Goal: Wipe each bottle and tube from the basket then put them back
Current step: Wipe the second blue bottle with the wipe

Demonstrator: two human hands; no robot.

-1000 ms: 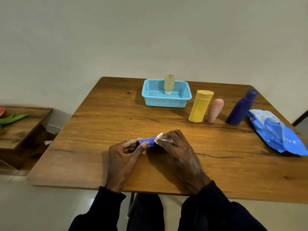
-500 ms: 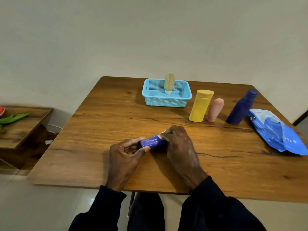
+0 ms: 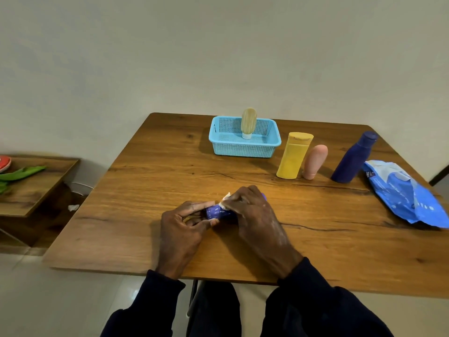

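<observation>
A small purple tube point(image 3: 215, 211) lies sideways just above the table's near middle. My left hand point(image 3: 185, 223) pinches its left end between thumb and fingers. My right hand point(image 3: 252, 210) covers the tube's right part and presses a white wipe point(image 3: 225, 201) against it; only a corner of the wipe shows. At the back stands a light blue basket point(image 3: 244, 149) with a beige tube point(image 3: 248, 122) upright inside. Right of the basket stand a yellow bottle point(image 3: 294, 155), a pink tube point(image 3: 315, 161) and a dark blue bottle point(image 3: 353, 158).
A blue wipes pack point(image 3: 404, 195) lies at the table's right edge. A low wooden side table point(image 3: 29, 188) with green and red items stands to the left, below table height. A pale wall runs behind the table point(image 3: 145, 190).
My right hand has slid the wipe back and forth along the purple tube, so more of the tube's left part shows now. My left hand kept its hold.
</observation>
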